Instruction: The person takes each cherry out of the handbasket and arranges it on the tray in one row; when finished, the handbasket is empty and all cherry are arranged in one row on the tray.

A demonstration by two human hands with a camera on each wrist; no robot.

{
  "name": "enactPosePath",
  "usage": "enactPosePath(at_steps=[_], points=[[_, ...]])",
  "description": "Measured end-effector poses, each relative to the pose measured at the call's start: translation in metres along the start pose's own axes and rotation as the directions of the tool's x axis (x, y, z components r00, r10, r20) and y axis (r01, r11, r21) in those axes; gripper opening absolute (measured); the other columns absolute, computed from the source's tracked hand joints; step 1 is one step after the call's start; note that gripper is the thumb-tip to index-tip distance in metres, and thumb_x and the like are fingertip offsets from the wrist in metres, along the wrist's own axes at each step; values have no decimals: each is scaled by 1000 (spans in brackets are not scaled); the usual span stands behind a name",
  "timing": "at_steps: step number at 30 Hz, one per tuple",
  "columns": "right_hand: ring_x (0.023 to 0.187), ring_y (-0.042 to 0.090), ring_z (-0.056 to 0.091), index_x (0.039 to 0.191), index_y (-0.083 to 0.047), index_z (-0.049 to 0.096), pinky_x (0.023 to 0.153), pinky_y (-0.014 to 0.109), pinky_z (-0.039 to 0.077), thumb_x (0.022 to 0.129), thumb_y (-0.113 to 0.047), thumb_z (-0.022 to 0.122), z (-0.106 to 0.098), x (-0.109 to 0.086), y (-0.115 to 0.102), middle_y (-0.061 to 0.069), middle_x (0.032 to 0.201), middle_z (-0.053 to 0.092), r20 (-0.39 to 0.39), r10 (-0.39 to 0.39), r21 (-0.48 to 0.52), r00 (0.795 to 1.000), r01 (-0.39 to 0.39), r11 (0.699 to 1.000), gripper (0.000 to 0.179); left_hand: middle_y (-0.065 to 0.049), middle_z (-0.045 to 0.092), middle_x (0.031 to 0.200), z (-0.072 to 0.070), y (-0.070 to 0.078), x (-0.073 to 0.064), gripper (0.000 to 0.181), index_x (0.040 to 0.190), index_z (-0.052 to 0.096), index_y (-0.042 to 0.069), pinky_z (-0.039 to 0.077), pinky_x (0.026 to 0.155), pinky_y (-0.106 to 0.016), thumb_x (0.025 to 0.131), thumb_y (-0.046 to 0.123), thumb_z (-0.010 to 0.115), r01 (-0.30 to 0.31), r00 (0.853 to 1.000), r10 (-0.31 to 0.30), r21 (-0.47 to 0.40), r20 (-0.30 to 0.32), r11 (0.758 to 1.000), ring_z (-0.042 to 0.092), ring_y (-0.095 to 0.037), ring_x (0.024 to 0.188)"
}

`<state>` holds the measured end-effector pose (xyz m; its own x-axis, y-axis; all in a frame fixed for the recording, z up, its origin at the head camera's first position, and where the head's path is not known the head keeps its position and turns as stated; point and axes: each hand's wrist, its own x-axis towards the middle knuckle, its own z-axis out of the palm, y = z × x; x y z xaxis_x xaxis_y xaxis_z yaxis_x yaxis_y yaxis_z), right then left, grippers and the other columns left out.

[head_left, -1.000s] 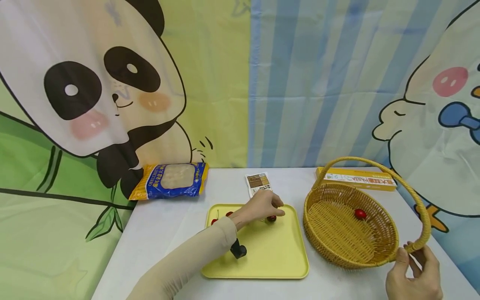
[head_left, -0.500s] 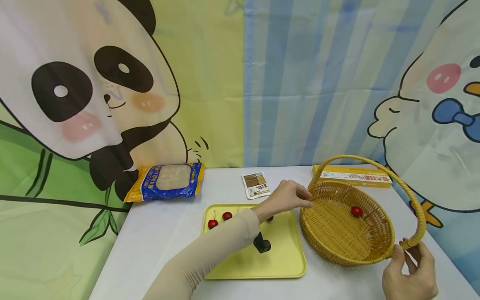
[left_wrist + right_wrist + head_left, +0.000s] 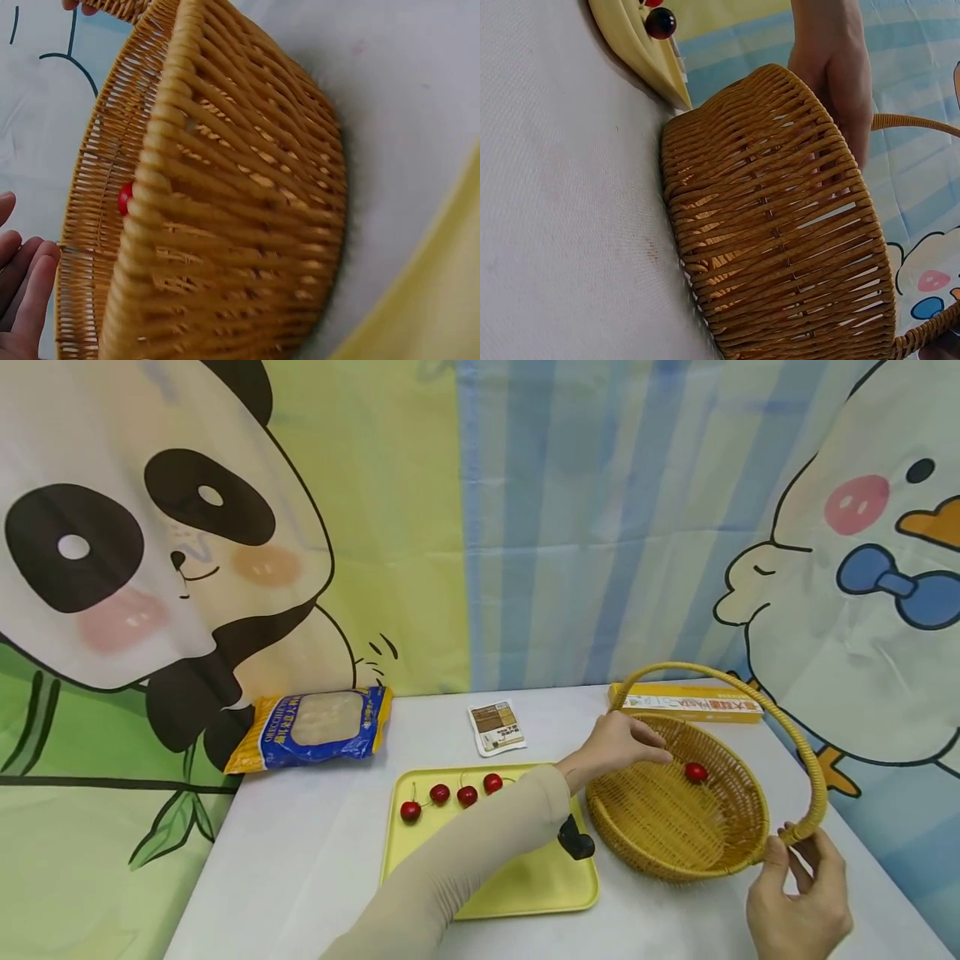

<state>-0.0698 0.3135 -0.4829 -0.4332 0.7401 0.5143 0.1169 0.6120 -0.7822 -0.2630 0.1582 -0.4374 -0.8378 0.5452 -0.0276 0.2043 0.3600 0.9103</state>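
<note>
The round wicker basket [image 3: 660, 827] with an arched handle stands on the right of the table, one red cherry [image 3: 696, 772] inside it. My left hand [image 3: 618, 745] reaches over the basket's left rim, its fingers [image 3: 34, 300] fairly straight and apart from the thumb, with nothing visible between them. My right hand [image 3: 802, 893] holds the basket at its near right rim, thumb on the rim and fingers behind the foot of the handle. Several cherries with stems, one of them a red cherry [image 3: 410, 811], lie on the yellow tray [image 3: 555, 885]; my left sleeve hides part of it.
A blue and yellow pasta bag [image 3: 322, 727] lies at the back left of the white table [image 3: 300, 860]. A small brown and white packet [image 3: 497, 727] lies behind the tray, and an orange box [image 3: 690, 703] behind the basket. A printed curtain [image 3: 540, 527] hangs behind the table.
My left hand has moved right from over the tray to over the basket. The right hand keeps its hold on the basket. The head view has turned slightly right.
</note>
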Motion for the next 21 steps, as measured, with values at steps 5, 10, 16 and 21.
enactPosePath(at_steps=[5, 10, 16, 21], points=[[121, -10, 57, 147, -26, 58, 99, 6, 47, 104, -11, 64, 0, 0, -2, 5, 133, 68, 6, 2, -16, 1000, -2, 1000, 46, 15, 76, 100, 10, 10, 7, 19, 104, 85, 20, 58, 91, -32, 89, 31, 86, 37, 999, -38, -115, -4, 993, 66, -5, 100], [121, -9, 57, 147, -25, 58, 99, 7, 47, 103, -10, 64, -1, 1, -2, 6, 132, 68, 0, -1, -14, 1000, 1, 1000, 46, 13, 75, 105, 24, 19, 16, 13, 98, 85, 17, 58, 82, -29, 87, 23, 88, 80, 996, -89, -230, -29, 970, 66, -5, 99], [124, -7, 57, 149, -24, 57, 101, 7, 46, 104, -13, 64, -2, -1, -2, 9, 134, 67, 17, 7, -28, 1000, -6, 1000, 46, 15, 73, 102, 38, 23, 27, 8, 90, 85, 18, 57, 81, -30, 85, 22, 90, 129, 987, -148, -225, -69, 966, 64, -5, 96], [122, -8, 57, 148, -24, 57, 99, 6, 46, 104, -11, 65, -1, -2, -2, 9, 133, 68, 14, -2, -21, 1000, 2, 1000, 47, 15, 72, 103, 44, 24, 35, 7, 87, 85, 18, 58, 79, -33, 84, 21, 90, 163, 978, -188, -237, -88, 958, 64, -6, 92]])
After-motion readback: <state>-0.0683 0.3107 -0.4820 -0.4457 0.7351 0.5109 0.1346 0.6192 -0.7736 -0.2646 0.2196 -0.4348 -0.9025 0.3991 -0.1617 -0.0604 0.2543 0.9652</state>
